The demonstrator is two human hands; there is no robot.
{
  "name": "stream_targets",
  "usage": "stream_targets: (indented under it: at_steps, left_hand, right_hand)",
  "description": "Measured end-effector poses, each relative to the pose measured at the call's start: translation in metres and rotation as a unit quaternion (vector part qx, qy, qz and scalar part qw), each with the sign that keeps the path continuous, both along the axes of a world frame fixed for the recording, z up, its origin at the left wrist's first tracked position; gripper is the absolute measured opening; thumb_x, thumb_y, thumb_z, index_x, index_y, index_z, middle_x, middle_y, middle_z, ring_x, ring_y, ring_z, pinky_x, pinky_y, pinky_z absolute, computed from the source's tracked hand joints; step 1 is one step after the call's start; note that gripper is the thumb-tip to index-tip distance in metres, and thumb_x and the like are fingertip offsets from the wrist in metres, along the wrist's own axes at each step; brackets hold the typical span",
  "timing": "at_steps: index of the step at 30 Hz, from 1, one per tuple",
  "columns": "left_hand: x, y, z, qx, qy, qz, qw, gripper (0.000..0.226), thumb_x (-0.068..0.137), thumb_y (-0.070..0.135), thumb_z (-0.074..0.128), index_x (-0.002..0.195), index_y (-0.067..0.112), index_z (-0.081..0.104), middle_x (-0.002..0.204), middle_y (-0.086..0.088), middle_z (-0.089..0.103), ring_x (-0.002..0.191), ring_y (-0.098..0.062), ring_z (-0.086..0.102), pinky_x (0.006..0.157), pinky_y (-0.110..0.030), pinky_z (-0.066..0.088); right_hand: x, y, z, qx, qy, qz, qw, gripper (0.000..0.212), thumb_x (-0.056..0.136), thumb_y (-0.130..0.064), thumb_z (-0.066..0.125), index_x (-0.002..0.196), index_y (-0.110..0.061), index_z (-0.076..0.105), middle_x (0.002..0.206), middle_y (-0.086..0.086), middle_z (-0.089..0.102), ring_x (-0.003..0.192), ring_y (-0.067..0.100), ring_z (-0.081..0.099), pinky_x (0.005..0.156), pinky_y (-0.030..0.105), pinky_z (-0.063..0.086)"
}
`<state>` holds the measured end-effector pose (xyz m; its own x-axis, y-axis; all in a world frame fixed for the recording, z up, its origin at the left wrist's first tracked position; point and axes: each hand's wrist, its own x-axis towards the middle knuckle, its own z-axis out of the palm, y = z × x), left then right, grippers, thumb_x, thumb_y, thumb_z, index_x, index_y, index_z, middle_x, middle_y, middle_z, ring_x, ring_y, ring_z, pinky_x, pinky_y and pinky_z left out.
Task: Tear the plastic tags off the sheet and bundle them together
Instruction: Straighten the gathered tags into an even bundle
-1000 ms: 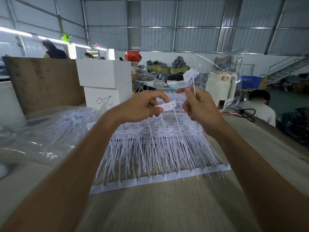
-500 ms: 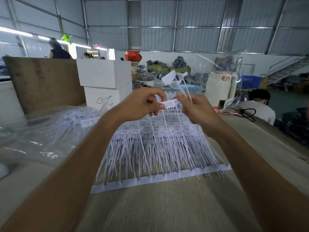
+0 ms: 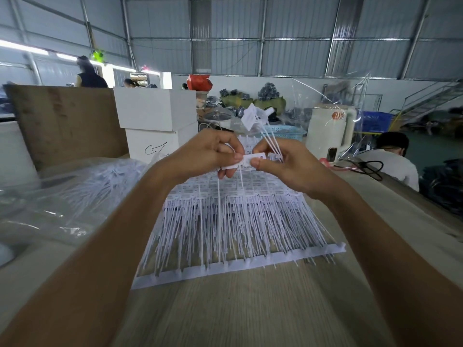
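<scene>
Pinching one white tag [image 3: 246, 161] between left hand [image 3: 213, 154] and right hand [image 3: 288, 166] | right grip also holds torn tags [image 3: 253, 116] at 12 o'clock | risk: uneven pull snaps the thin tail.

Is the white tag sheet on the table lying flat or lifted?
Partly lifted: the white plastic tag sheet rests its near strip on the wooden table, far end rising toward both hands.

2 bare forearms, no sleeves in view. Left hand [image 3: 210, 154] and right hand [image 3: 290, 166] bare: no gloves, rings, watch or wristband. Short trimmed nails.
</scene>
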<state>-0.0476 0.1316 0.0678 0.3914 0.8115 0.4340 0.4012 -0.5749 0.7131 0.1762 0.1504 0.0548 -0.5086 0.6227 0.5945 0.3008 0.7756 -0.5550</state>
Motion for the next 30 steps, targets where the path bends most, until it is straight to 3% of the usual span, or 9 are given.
stream_targets:
  at_steps: [3, 6, 12, 16, 19, 21, 23, 25, 30]
  left_hand:
    - [-0.003, 0.001, -0.001, 0.007, -0.053, 0.004, 0.999, 0.017, 0.095, 0.001, 0.06, 0.082, 0.001, 0.071, 0.061, -0.009, 0.064, 0.051, -0.018, 0.058, 0.046, -0.023, 0.047]
    - [-0.007, 0.003, -0.001, 0.002, -0.095, 0.018, 0.995, 0.045, 0.093, 0.005, 0.055, 0.058, 0.026, 0.074, 0.05, 0.005, 0.06, 0.042, -0.005, 0.053, 0.041, -0.016, 0.043]
    - [-0.005, 0.004, 0.002, -0.02, -0.092, -0.035, 0.995, 0.054, 0.097, -0.007, 0.047, 0.058, 0.024, 0.07, 0.049, 0.005, 0.055, 0.038, -0.008, 0.047, 0.038, -0.016, 0.036]
    - [-0.003, -0.001, 0.006, -0.032, -0.078, -0.011, 0.996, 0.046, 0.092, 0.0, 0.057, 0.063, 0.03, 0.075, 0.059, 0.011, 0.064, 0.051, -0.001, 0.057, 0.048, -0.014, 0.046]
    - [-0.01, -0.006, 0.006, -0.044, 0.054, 0.004, 0.998, 0.019, 0.09, 0.012, 0.059, 0.076, 0.016, 0.071, 0.062, -0.003, 0.063, 0.049, -0.012, 0.056, 0.047, -0.022, 0.043]
    - [-0.012, -0.005, 0.002, -0.042, 0.122, 0.047, 0.99, 0.01, 0.092, 0.008, 0.064, 0.082, 0.005, 0.065, 0.058, -0.008, 0.062, 0.048, -0.017, 0.055, 0.051, -0.027, 0.044]
    - [-0.01, -0.001, 0.0, -0.014, 0.104, 0.077, 0.992, 0.009, 0.095, 0.003, 0.062, 0.087, 0.006, 0.064, 0.059, -0.009, 0.066, 0.054, -0.02, 0.059, 0.055, -0.028, 0.048]
    - [-0.007, 0.001, 0.002, 0.015, 0.076, 0.075, 0.994, 0.007, 0.096, 0.001, 0.061, 0.094, 0.006, 0.066, 0.067, -0.012, 0.07, 0.061, -0.019, 0.064, 0.058, -0.025, 0.051]
    - [-0.008, 0.002, 0.003, -0.004, 0.162, 0.019, 0.987, 0.035, 0.091, -0.006, 0.066, 0.118, 0.017, 0.068, 0.095, 0.001, 0.076, 0.095, -0.01, 0.071, 0.085, -0.02, 0.055]
  right_hand:
    - [-0.009, -0.003, 0.004, 0.136, -0.074, -0.06, 0.986, 0.012, 0.097, -0.021, 0.069, 0.1, -0.01, 0.07, 0.091, 0.0, 0.068, 0.084, 0.017, 0.063, 0.079, 0.036, 0.05]
    - [-0.017, -0.01, 0.009, 0.243, -0.102, -0.069, 0.962, 0.018, 0.1, -0.026, 0.064, 0.101, -0.009, 0.069, 0.088, -0.006, 0.056, 0.08, 0.021, 0.055, 0.07, 0.042, 0.047]
    - [-0.014, -0.012, 0.01, 0.273, -0.09, -0.097, 0.953, 0.024, 0.101, -0.027, 0.062, 0.115, -0.01, 0.071, 0.092, 0.003, 0.064, 0.082, 0.027, 0.058, 0.07, 0.044, 0.049]
    - [-0.014, -0.015, 0.004, 0.308, -0.123, -0.14, 0.933, 0.02, 0.096, -0.006, 0.065, 0.114, -0.011, 0.07, 0.1, 0.007, 0.071, 0.083, 0.033, 0.065, 0.066, 0.042, 0.055]
    - [-0.016, -0.01, 0.001, 0.296, -0.113, -0.201, 0.927, 0.025, 0.096, 0.005, 0.057, 0.113, -0.009, 0.07, 0.099, 0.009, 0.073, 0.074, 0.025, 0.065, 0.062, 0.039, 0.057]
    - [-0.008, -0.002, 0.005, 0.268, -0.067, -0.24, 0.931, 0.018, 0.101, -0.007, 0.059, 0.116, -0.011, 0.068, 0.086, 0.006, 0.069, 0.063, 0.02, 0.058, 0.057, 0.031, 0.048]
    - [0.001, 0.005, 0.007, 0.221, -0.008, -0.247, 0.944, 0.018, 0.103, -0.021, 0.058, 0.119, -0.016, 0.066, 0.074, 0.003, 0.063, 0.058, 0.024, 0.055, 0.057, 0.031, 0.043]
    - [0.004, 0.009, 0.005, 0.155, 0.027, -0.232, 0.96, 0.019, 0.106, -0.029, 0.051, 0.12, -0.02, 0.06, 0.073, 0.005, 0.064, 0.06, 0.028, 0.06, 0.058, 0.037, 0.051]
    - [-0.008, 0.015, -0.007, 0.082, -0.022, -0.2, 0.976, 0.029, 0.103, -0.036, 0.055, 0.128, -0.023, 0.049, 0.075, 0.002, 0.063, 0.066, 0.017, 0.06, 0.06, 0.035, 0.042]
